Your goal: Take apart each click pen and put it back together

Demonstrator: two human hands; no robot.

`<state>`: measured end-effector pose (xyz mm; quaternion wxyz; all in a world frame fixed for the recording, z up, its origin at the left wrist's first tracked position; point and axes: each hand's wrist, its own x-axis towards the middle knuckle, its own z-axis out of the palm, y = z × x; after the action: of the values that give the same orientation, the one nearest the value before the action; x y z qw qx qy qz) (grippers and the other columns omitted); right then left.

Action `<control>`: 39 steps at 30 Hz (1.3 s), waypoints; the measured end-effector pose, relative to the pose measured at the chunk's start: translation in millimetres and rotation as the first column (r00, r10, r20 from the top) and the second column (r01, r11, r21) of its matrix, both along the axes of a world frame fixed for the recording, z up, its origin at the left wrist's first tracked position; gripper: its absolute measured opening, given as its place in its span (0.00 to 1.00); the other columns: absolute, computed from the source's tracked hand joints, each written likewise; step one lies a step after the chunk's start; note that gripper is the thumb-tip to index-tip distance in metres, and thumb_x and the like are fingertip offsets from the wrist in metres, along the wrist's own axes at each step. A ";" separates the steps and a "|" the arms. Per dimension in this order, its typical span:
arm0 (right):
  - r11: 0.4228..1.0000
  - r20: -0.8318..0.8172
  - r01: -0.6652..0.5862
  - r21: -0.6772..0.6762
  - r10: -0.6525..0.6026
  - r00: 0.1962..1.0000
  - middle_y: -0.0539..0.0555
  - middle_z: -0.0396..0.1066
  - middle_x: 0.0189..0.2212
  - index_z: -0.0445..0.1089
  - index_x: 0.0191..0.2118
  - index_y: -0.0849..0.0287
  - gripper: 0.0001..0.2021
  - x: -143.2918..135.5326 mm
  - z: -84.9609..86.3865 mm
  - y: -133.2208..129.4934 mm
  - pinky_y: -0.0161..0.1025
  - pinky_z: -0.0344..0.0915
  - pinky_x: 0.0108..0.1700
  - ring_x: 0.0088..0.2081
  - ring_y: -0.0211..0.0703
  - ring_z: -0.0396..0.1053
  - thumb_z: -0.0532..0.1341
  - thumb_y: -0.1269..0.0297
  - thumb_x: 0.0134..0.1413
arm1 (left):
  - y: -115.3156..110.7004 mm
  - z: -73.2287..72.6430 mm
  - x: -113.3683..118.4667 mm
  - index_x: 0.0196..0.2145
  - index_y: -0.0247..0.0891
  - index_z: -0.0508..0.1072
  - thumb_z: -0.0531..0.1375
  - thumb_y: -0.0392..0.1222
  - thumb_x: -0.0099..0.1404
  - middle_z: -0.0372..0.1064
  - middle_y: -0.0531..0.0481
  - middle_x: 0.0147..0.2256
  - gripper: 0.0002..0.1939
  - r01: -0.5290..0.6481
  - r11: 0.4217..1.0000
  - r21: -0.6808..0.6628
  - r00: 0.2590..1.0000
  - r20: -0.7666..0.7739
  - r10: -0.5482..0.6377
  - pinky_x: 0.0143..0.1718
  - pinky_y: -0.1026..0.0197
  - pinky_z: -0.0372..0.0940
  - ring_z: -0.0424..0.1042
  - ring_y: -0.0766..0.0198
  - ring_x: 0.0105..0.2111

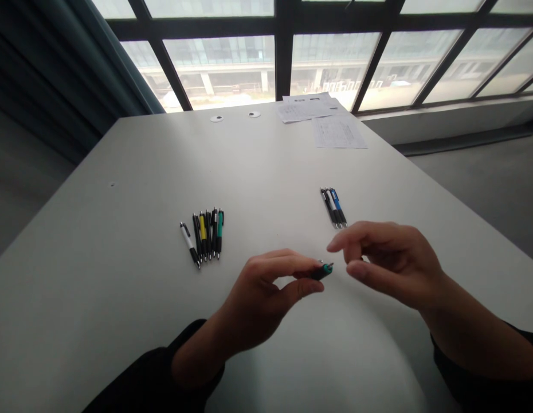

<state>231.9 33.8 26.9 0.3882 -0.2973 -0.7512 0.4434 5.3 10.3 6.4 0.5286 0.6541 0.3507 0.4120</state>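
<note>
My left hand point(273, 292) pinches a black-and-green pen point(322, 271) between thumb and fingers above the table. A green ring and a thin pale tip show at the pen's right end; the rest is hidden by the fingers. Just right of that end, my right hand point(391, 264) hovers with thumb and curled fingers apart, and I see nothing in it. Beyond the right hand lies a small group of pens point(334, 207) in black, white and blue, side by side. Left of my hands, a larger row of pens point(208, 234) includes black, yellow and green ones, with a white pen point(189, 244) slanting at its left end.
The white table point(155, 166) stretches toward the windows. Printed papers point(339, 132) lie at its far right, near two round cable-hole covers point(254, 115) at the back edge. A dark curtain point(77, 63) hangs at the left.
</note>
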 end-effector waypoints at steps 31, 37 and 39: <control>0.993 -0.029 0.104 -0.050 -0.105 0.994 0.54 0.76 0.38 0.79 0.43 0.54 0.07 9.3 1.1 8.0 0.38 0.74 0.39 0.38 0.41 0.74 0.69 0.70 0.58 | -0.9 -1.2 -0.2 0.45 0.37 0.80 0.57 0.39 0.74 0.75 0.48 0.37 0.11 0.033 0.999 -0.014 0.988 -0.153 -0.035 0.42 0.62 0.66 0.71 0.64 0.37; 0.996 0.026 0.089 -0.015 -0.089 0.996 0.54 0.75 0.38 0.77 0.44 0.54 0.07 10.6 1.6 8.2 0.38 0.73 0.39 0.37 0.41 0.74 0.68 0.69 0.60 | -0.6 -5.7 -0.4 0.45 0.39 0.79 0.55 0.37 0.75 0.75 0.49 0.39 0.12 0.056 0.998 -0.024 0.986 -0.156 -0.059 0.44 0.62 0.65 0.72 0.64 0.39; 0.998 0.054 0.066 0.008 -0.066 0.996 0.54 0.75 0.38 0.77 0.44 0.54 0.07 11.1 1.7 8.5 0.39 0.72 0.39 0.36 0.41 0.74 0.67 0.69 0.61 | -0.5 -6.4 -0.6 0.47 0.40 0.79 0.54 0.36 0.75 0.74 0.49 0.40 0.13 0.063 0.998 -0.023 0.984 -0.166 -0.066 0.44 0.63 0.65 0.72 0.65 0.40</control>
<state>243.0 42.3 28.5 0.3830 -0.3328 -0.7525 0.4199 4.7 9.8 -0.1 0.5161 0.6928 0.3759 0.3354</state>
